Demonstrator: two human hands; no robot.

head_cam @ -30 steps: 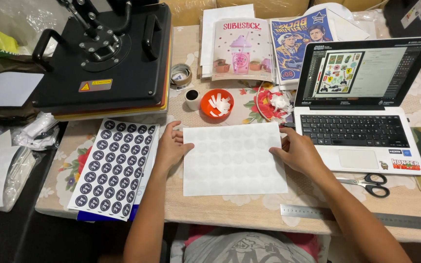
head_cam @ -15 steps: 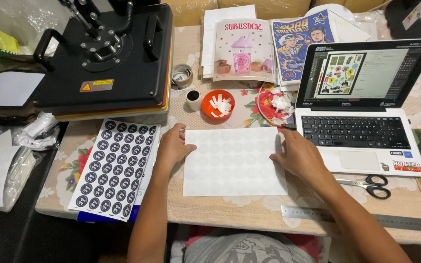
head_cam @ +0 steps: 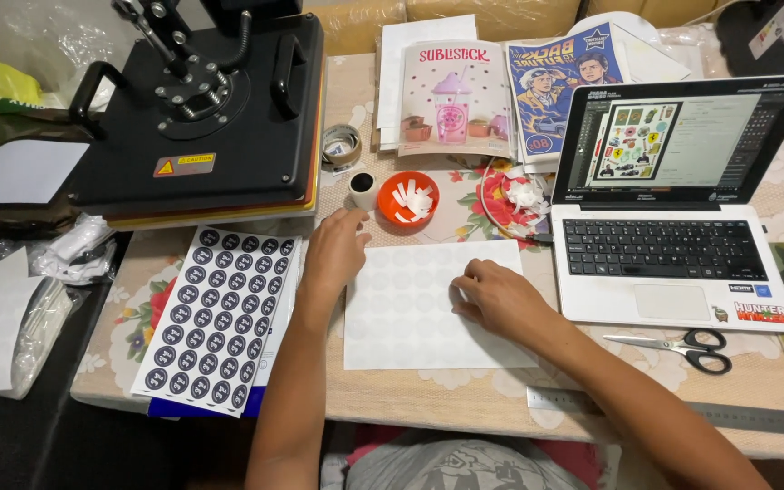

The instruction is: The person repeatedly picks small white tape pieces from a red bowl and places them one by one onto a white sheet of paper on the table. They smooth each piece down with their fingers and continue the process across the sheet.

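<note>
A white sheet (head_cam: 410, 313) of faint round die-cut blanks lies flat on the table in front of me. My left hand (head_cam: 333, 254) rests at its upper left corner, fingers reaching toward a small orange bowl (head_cam: 408, 198) of white scraps. My right hand (head_cam: 492, 295) lies on the sheet's right side, fingers curled against the paper. A sheet of dark round stickers (head_cam: 215, 318) lies to the left of my left forearm.
A black heat press (head_cam: 201, 118) fills the back left. An open laptop (head_cam: 673, 191) stands at the right, with scissors (head_cam: 691, 347) and a metal ruler (head_cam: 682, 413) in front. Printed papers (head_cam: 501, 86), a tape roll (head_cam: 341, 147) and a small cup (head_cam: 362, 186) sit behind.
My left hand slid up from the sheet's left edge toward the orange bowl. My right hand moved left, from the sheet's upper right corner onto its right side.
</note>
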